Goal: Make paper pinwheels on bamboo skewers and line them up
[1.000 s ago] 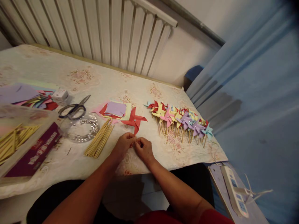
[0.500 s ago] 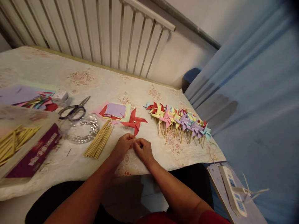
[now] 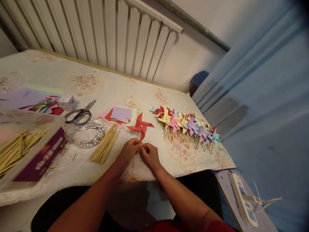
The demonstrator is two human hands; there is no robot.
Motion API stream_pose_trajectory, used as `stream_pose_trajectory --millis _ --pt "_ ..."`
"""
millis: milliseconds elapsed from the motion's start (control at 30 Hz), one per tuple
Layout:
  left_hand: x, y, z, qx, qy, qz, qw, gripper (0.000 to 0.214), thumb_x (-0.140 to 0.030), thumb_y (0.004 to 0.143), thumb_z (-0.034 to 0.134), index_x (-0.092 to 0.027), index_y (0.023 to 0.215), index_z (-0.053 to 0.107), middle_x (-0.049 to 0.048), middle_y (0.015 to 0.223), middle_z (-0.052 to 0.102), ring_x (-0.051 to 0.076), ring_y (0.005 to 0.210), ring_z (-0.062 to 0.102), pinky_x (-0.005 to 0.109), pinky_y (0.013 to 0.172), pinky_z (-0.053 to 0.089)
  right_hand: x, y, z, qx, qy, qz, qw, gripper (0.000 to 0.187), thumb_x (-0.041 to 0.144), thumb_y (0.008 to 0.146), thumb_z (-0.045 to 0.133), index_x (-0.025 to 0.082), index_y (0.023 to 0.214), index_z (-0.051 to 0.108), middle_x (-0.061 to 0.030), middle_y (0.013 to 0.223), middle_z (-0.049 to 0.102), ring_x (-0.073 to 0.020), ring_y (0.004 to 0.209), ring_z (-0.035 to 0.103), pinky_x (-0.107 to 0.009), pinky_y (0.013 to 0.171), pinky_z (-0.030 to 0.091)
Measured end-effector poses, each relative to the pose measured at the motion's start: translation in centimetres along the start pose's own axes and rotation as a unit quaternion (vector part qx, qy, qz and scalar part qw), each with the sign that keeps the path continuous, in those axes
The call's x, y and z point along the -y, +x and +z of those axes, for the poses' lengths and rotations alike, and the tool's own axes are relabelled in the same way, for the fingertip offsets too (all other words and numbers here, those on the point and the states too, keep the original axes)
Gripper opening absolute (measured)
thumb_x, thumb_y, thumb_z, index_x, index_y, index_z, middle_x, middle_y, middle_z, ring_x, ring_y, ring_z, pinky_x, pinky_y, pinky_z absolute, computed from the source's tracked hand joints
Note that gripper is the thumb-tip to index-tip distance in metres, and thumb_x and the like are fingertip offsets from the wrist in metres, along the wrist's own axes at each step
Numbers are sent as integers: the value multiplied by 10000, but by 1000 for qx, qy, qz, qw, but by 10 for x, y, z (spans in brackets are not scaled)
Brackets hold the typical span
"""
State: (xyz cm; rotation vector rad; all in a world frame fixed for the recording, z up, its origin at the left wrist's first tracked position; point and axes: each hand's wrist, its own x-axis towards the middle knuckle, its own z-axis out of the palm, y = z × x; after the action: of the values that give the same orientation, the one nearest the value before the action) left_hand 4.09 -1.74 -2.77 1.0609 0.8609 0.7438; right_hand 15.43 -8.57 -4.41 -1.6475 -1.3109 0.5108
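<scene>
A red paper pinwheel (image 3: 140, 126) stands just beyond my hands near the table's front edge. My left hand (image 3: 129, 149) and my right hand (image 3: 149, 154) are pinched together at its lower end, fingers closed on its stick, which is mostly hidden. A bundle of bamboo sticks (image 3: 105, 144) lies left of my left hand. Several finished pinwheels (image 3: 187, 124) in red, yellow, pink, purple and blue lie in a row to the right.
A stack of cut coloured paper squares (image 3: 120, 114), scissors (image 3: 79, 113) and a clear round tub of pins (image 3: 85, 133) sit behind the sticks. A clear box with more sticks (image 3: 21, 145) is at left. A power strip (image 3: 242, 199) lies off the table's right corner.
Both hands stay pinched at the red pinwheel's base. Only the view has shifted slightly.
</scene>
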Motion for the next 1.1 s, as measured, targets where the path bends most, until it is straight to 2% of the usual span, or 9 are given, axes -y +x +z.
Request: stream_pose_trajectory --millis 167,300,367,467,567,667,900,1100 --pt "0 0 1 -8 41 8 999 251 -375 607 673 -174 697 551 -59 569 493 86 484 391 241 506 301 0 1 0 -10 -10 -1 1000 167 264 810 557 202 657 581 44 586 519 -116 562 456 -242 577 363" --pt "-2 -2 -7 -37 183 43 981 220 -396 707 613 -180 739 589 -11 639 569 146 582 500 281 588 379 -3 2 1 -37 3 6 999 168 265 812 556 202 657 580 44 584 512 -116 562 450 -242 568 355" --pt "0 -2 -13 -81 301 97 945 165 -346 767 563 -189 730 590 22 717 610 182 707 561 305 693 414 -5 3 2 -43 3 4 999 154 244 802 553 207 656 579 44 588 518 -118 567 458 -245 577 362" --pt "7 -2 -19 -123 445 145 875 136 -283 829 494 -201 742 559 47 786 597 209 781 569 331 757 420 -9 5 4 -50 -1 3 999 136 216 788 560 214 653 576 44 596 527 -121 577 469 -246 589 373" --pt "15 -3 -19 -130 537 174 815 186 -250 900 405 -201 838 574 82 933 610 228 900 584 333 788 426 -11 7 5 -45 -14 0 999 117 200 785 580 217 668 585 44 614 541 -120 584 474 -247 597 376" --pt "19 -5 -14 -127 597 190 769 228 -247 938 364 -200 895 583 97 984 605 234 941 580 331 784 426 -12 9 5 -41 -26 0 999 109 189 787 599 219 682 595 45 622 553 -120 587 476 -247 607 375" --pt "16 -8 -5 -133 685 189 691 261 -244 967 334 -180 931 585 116 1013 584 244 940 575 337 759 427 -11 8 1 -51 7 10 999 93 183 788 621 212 701 608 32 651 604 -123 614 524 -233 629 400" --pt "15 -8 -2 -141 712 186 663 271 -254 974 335 -170 979 593 123 1051 583 244 941 583 336 742 427 -18 -7 -26 -81 35 24 996 95 153 775 600 200 695 621 26 661 617 -118 616 532 -221 631 412"
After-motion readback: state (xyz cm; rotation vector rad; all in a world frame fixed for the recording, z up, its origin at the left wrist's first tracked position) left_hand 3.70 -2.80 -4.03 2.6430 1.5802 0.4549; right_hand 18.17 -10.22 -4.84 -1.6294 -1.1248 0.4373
